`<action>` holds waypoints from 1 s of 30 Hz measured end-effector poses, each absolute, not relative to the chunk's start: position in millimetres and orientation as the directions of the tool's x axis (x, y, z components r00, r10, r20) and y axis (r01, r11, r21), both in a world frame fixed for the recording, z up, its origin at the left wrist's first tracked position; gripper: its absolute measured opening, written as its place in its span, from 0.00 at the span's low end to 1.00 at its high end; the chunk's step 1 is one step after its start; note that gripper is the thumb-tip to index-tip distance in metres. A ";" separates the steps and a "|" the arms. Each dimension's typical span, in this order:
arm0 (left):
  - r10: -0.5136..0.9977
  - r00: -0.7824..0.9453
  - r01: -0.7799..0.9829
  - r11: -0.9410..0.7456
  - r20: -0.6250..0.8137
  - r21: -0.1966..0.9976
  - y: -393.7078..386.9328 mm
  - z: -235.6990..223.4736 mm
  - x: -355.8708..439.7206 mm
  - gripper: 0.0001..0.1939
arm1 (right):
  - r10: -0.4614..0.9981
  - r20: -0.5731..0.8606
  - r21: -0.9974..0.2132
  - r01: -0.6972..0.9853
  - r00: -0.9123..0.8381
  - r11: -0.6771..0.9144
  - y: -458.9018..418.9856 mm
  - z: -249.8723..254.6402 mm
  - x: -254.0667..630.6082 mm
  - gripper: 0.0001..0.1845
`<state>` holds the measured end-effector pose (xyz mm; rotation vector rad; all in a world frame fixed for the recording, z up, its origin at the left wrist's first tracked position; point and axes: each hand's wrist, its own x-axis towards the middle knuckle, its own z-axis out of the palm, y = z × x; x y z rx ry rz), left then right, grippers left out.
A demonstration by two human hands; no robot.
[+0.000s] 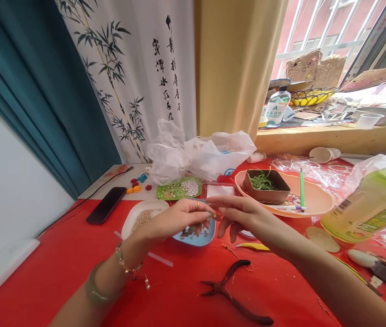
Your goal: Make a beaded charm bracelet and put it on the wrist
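My left hand point(188, 215) and my right hand point(242, 215) meet fingertip to fingertip above a blue dish point(197, 241) of clear and dark beads. A tiny gold-brown piece point(216, 217) shows between the fingertips, too small to name. The left fingers are pinched together at it. The right fingers are bent toward it, their tips partly hidden. Left of the dish, a white dish point(128, 220) holds small gold beads point(143, 219). Black-handled pliers point(217, 288) lie open on the red tabletop point(165, 295), nearer me. Yellow tweezers point(254, 246) rest below my right hand.
Behind the hands is a green tray point(175, 187) of beads. A peach tray point(324, 200) carries a brown box point(264, 194) of green strands and a green pen point(302, 188). A phone point(106, 205) lies left. A greenish plastic container point(366, 209) stands right.
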<state>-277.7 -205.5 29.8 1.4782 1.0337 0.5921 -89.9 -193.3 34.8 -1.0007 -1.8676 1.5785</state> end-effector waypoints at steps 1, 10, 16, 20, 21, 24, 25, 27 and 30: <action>0.855 0.478 0.273 0.074 -0.202 0.959 -206.0 30.8 -277.6 0.12 | 0.762 -0.106 -0.987 0.159 -0.639 -0.004 -193.6 33.6 -92.3 0.19; 0.927 0.373 0.229 -0.043 -0.047 0.973 -206.1 34.5 -276.7 0.05 | 0.825 -0.085 -0.962 0.262 -0.558 0.078 -186.0 26.7 -93.5 0.15; 0.907 0.417 0.245 -0.057 -0.052 0.968 -209.1 34.4 -275.0 0.06 | 0.818 -0.039 -0.918 0.344 -0.574 0.198 -188.8 25.2 -99.5 0.12; 0.904 0.423 0.238 -0.038 -0.068 0.970 -208.5 35.2 -273.5 0.07 | 0.794 -0.022 -0.908 0.345 -0.607 0.239 -189.1 26.9 -97.8 0.09; 0.900 0.430 0.225 -0.032 -0.069 0.974 -208.4 35.2 -273.5 0.07 | 0.779 -0.031 -0.915 0.331 -0.626 0.229 -189.0 27.6 -96.6 0.09; 0.879 0.472 0.160 -0.010 -0.067 0.987 -208.9 35.7 -274.1 0.07 | 0.728 -0.022 -0.950 0.242 -0.685 0.199 -188.0 28.8 -93.4 0.08; 0.868 0.491 0.140 -0.002 -0.068 0.990 -209.2 36.0 -274.3 0.07 | 0.712 -0.007 -0.959 0.206 -0.702 0.194 -187.5 28.5 -92.8 0.08; 0.846 0.528 0.118 0.011 -0.072 0.993 -209.7 36.7 -274.8 0.07 | 0.683 0.019 -0.973 0.143 -0.730 0.180 -186.6 27.3 -92.0 0.08; 0.809 0.585 0.087 0.013 -0.061 0.996 -209.2 36.5 -275.0 0.07 | 0.641 0.044 -0.984 0.077 -0.766 0.159 -185.9 25.4 -91.2 0.08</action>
